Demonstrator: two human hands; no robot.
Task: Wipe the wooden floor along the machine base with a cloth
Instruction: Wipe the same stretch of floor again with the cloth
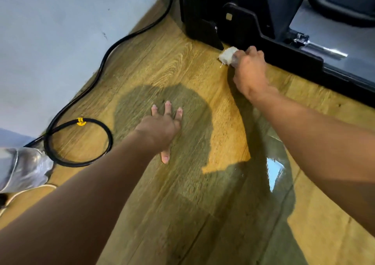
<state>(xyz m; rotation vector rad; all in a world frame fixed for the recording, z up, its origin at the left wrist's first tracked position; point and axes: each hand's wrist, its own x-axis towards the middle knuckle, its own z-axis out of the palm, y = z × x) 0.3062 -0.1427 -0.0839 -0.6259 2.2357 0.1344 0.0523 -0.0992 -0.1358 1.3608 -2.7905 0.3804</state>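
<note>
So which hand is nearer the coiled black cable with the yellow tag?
Left. The left hand rests flat on the floor beside the cable loop; the right hand is farther off at the machine base, gripping the cloth.

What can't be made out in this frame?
All head view:
- cloth: mostly covered by the right hand gripping it; full size hidden.
- machine: cut off by the top and right edges; type unclear.
- cable: neither end visible.
- wrapped object: cropped at the left edge, blurred.
- floor around the left hand: shadow hides any dirt.
</note>
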